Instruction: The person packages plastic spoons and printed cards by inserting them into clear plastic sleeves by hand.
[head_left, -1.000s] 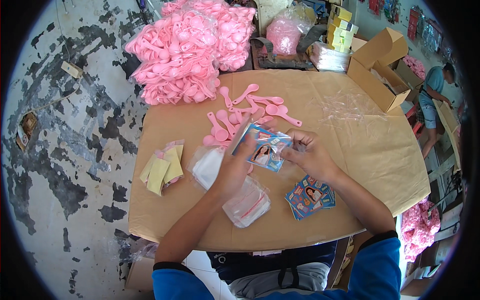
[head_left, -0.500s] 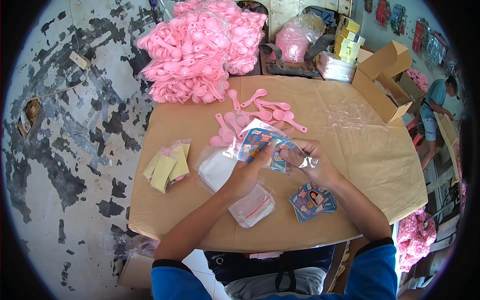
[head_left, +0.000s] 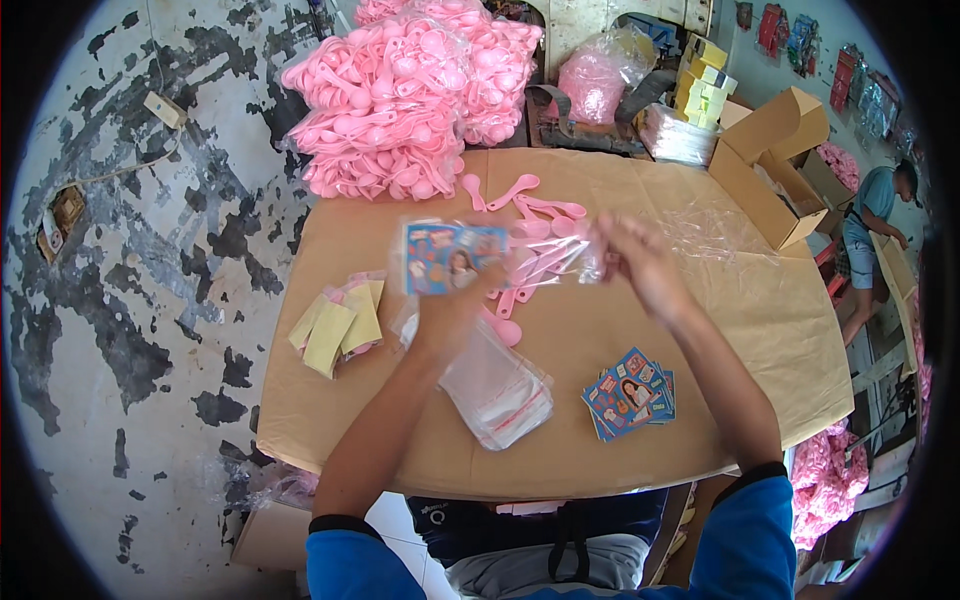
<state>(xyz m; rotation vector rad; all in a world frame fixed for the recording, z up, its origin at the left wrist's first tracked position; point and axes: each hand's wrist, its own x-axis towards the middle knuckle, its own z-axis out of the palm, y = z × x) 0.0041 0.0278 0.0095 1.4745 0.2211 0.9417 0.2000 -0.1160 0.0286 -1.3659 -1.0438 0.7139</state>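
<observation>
My left hand is closed on a blue printed card that seems to sit in a clear plastic bag, held above the table and blurred by motion. To its right my right hand is raised, also blurred, its fingers pinching a piece of clear plastic. Beyond and between the hands lie loose pink plastic spoons, partly covered by the plastic. Below the left hand is a stack of clear plastic bags. A small pile of blue cards rests near the right forearm.
Packets with pale yellow cards lie at the left of the paper-covered table. Large bags of pink spoons are heaped at the back. An open cardboard box stands back right, before another person.
My hands have moved apart: the left went left with the blue card, and the right rose slightly with clear plastic. More of the pink spoons and the bag stack now shows.
</observation>
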